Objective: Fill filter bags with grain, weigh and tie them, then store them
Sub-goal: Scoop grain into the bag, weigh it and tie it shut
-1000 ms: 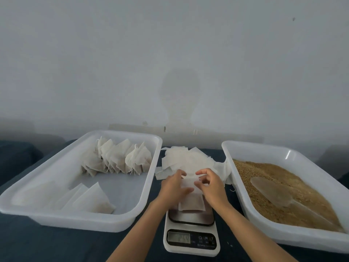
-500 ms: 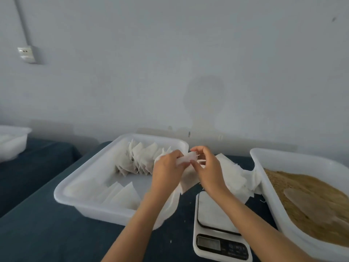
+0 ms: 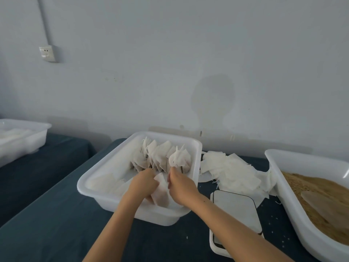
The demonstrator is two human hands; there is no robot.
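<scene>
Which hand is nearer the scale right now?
Right. The right hand is just left of the scale, over the storage tray's rim; the left hand is farther left.

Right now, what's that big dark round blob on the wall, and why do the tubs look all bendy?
In the head view, the blob on the wall looks like a soft shadow, likely of the person's head; the wide-angle lens bows the storage tub and the grain tub near the edges; the left hand and right hand, gripping the filter bag, look slightly soft.
</scene>
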